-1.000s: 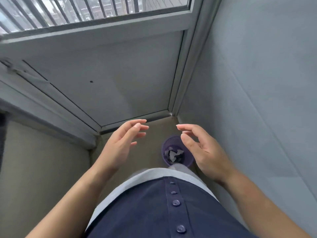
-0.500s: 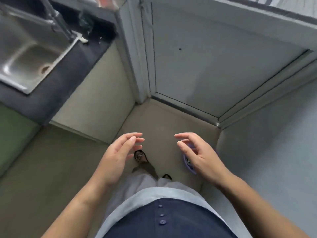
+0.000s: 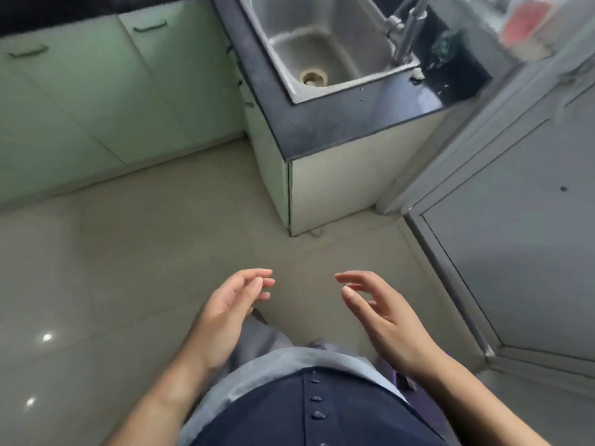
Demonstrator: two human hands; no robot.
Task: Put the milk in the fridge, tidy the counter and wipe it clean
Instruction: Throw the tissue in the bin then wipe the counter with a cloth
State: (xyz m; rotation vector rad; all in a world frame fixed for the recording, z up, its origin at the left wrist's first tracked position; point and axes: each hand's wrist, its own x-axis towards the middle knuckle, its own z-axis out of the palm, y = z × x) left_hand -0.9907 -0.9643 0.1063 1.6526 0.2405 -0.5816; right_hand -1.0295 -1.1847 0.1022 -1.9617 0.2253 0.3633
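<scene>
My left hand (image 3: 228,312) and my right hand (image 3: 383,313) hang in front of my waist over the floor, both empty with fingers loosely spread and palms facing each other. The dark counter (image 3: 338,123) ends in a corner ahead of me, well beyond both hands. A steel sink (image 3: 325,49) is set into it, with a tap (image 3: 405,37) at its right side. A dark crumpled item (image 3: 444,51) lies on the counter behind the tap. No milk or fridge is in view.
Pale green cabinet doors (image 3: 96,91) run along the left below the counter. A grey door (image 3: 515,236) with a metal frame stands at the right. A purple bin (image 3: 418,400) peeks out behind my right forearm. Beige floor tiles (image 3: 128,268) spread between.
My view has swung left from the door and bin toward the sink counter and cabinets. Both hands keep the same open pose in front of me.
</scene>
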